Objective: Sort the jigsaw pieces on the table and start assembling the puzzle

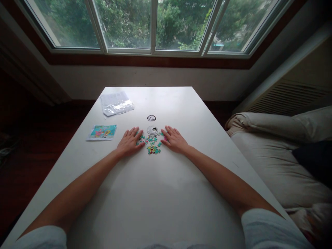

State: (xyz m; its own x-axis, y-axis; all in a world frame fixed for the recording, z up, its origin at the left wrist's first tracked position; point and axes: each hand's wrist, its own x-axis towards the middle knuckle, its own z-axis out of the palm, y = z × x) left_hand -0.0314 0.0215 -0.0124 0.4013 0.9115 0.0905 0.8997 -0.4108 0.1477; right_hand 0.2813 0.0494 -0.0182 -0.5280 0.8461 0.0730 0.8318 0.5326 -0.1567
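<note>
Small jigsaw puzzle pieces [153,150], mostly teal with bits of yellow and pink, lie in a loose cluster between my hands. My left hand [130,142] rests flat at the cluster's left side, fingers spread, with its fingertips by some pieces. On the other side my right hand [174,139] lies flat too, its fingers apart and partly over a pink piece. Neither hand grips anything. Just beyond the pieces sits a round metallic tin [152,130]. Behind it is a smaller round disc [151,118], dark-rimmed and shiny; I cannot tell what it is.
A colourful cartoon picture sheet [102,132] lies left of my left hand. Behind it, a clear plastic bag [116,103] is near the far left corner of the white table [155,200]. A beige sofa [272,166] stands to the right; a window is ahead.
</note>
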